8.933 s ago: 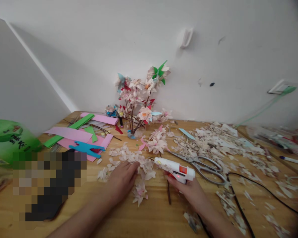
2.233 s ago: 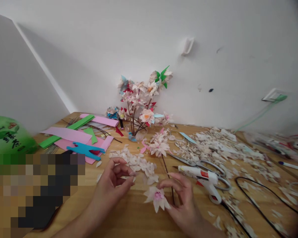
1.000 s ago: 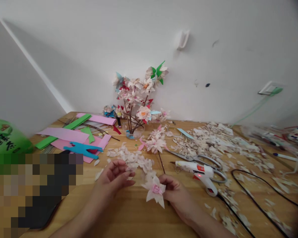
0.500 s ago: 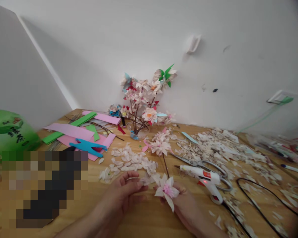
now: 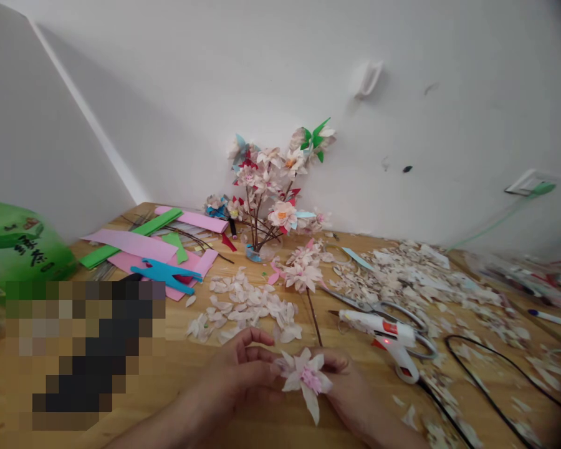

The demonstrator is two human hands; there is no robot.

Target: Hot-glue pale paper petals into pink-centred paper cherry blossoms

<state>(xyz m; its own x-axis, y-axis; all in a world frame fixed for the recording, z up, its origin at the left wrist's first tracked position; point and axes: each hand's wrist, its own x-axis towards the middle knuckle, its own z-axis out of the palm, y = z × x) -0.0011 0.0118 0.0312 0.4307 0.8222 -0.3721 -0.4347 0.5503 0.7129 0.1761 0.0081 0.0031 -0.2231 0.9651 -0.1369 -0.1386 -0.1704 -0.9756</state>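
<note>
A handmade artificial flower [image 5: 307, 377], with pale pointed petals and a pink centre, faces me low in the middle. My right hand [image 5: 353, 390] is closed on it from behind, its fingertips partly hidden by the petals. At the flower's left side, my left hand [image 5: 247, 374] pinches a pale petal [image 5: 283, 363] between thumb and fingers, against the bloom. Just beyond my hands are loose white petals [image 5: 252, 302] and a finished flower [image 5: 303, 274] on a brown stem lying on the table. A white hot glue gun [image 5: 378, 327] with a red light lies right of my right hand.
Scissors [image 5: 425, 346] lie partly under the glue gun, whose black cable [image 5: 442, 405] runs toward me. Petal scraps [image 5: 402, 274] cover the right side. Flowers on stems [image 5: 271, 181] stand at the wall. Coloured paper strips [image 5: 135, 243] and a green bag [image 5: 23, 243] are left.
My left hand has moved slightly right, bringing its petal from beside the flower to the flower's left side. The flower has shifted a little left and down in my right hand.
</note>
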